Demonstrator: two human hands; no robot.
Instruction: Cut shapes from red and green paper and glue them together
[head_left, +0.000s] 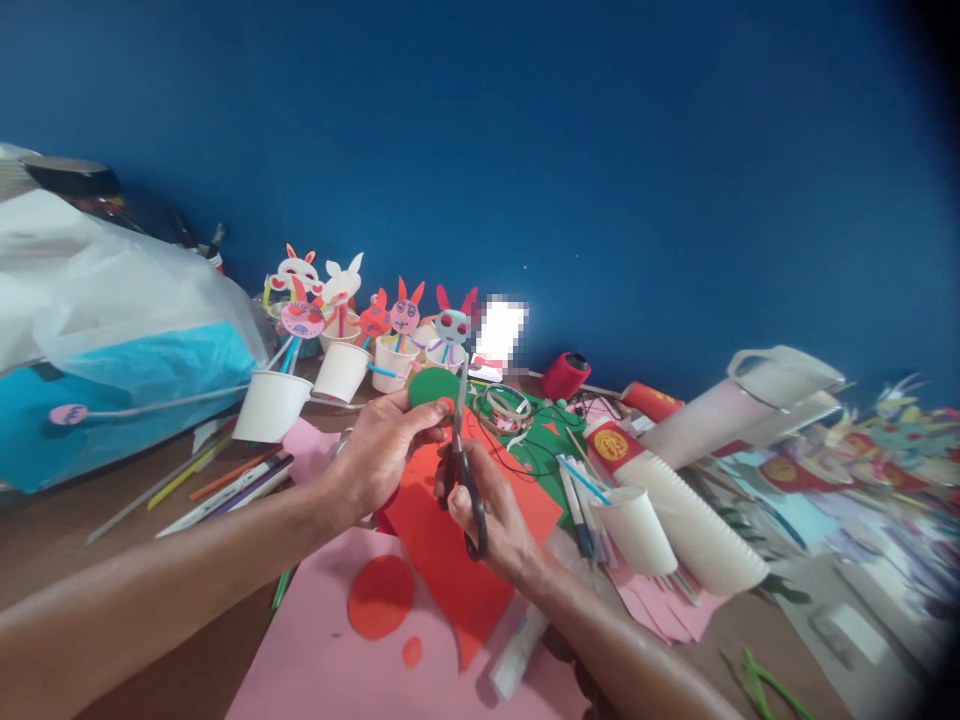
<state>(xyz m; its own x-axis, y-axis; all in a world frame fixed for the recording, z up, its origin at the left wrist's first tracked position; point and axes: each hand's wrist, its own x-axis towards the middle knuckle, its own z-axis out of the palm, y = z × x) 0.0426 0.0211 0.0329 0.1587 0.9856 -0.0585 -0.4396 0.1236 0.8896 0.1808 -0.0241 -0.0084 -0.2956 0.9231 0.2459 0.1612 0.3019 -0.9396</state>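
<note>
My left hand (pixel 379 452) pinches a green paper disc (pixel 430 386) with a small red piece against it, held above the table. My right hand (pixel 491 515) grips black-handled scissors (pixel 465 470), blades pointing up beside the disc. Under both hands lies a red paper sheet (pixel 450 560) on a pink sheet (pixel 330 650), with a cut red circle (pixel 380 597) and a smaller red dot (pixel 412 651) on the pink.
Paper cups with rabbit-face figures on straws (pixel 345 340) stand at the back by the blue wall. A plastic bag (pixel 112 320) is at left, pencils (pixel 217 480) beside it. Stacked paper cups (pixel 675 520), a red thread spool (pixel 564 375) and paper scraps are at right.
</note>
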